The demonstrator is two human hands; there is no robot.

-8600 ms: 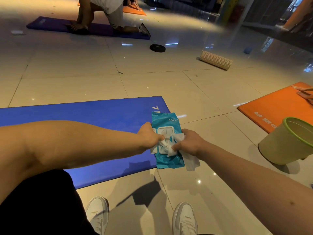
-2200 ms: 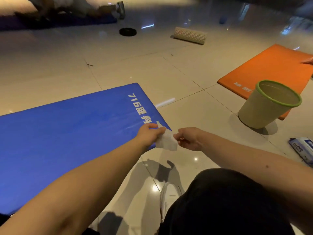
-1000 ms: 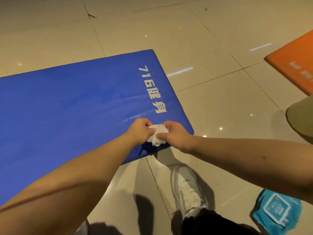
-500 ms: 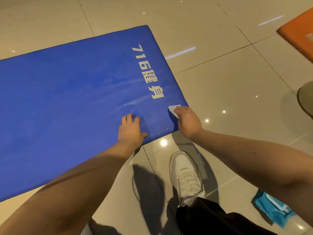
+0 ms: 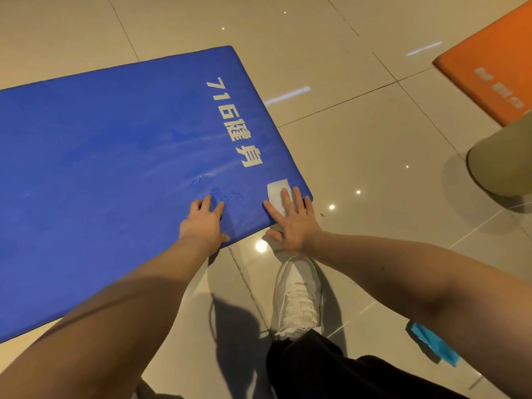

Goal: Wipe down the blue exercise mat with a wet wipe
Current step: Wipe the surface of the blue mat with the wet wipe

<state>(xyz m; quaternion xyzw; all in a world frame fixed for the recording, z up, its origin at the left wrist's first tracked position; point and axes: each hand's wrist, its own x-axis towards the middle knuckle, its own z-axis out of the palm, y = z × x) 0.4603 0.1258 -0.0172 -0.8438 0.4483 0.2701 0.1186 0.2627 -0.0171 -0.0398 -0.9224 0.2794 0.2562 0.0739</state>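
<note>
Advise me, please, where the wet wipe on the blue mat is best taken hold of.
Probably its far edge: the wet wipe lies flat at a corner of the blue mat, that end clear of the right hand. Come from above and pinch there.

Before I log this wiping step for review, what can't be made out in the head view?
Head view:
- wet wipe: mostly under the right hand; its fold and full extent are hidden.
- blue mat: left end cut off by the frame edge; the left forearm covers part of its near edge.
- teal wipe pack: mostly behind the right forearm.
- bin: cut by the right edge, rim unseen.
- orange mat: print too blurred to read.
</note>
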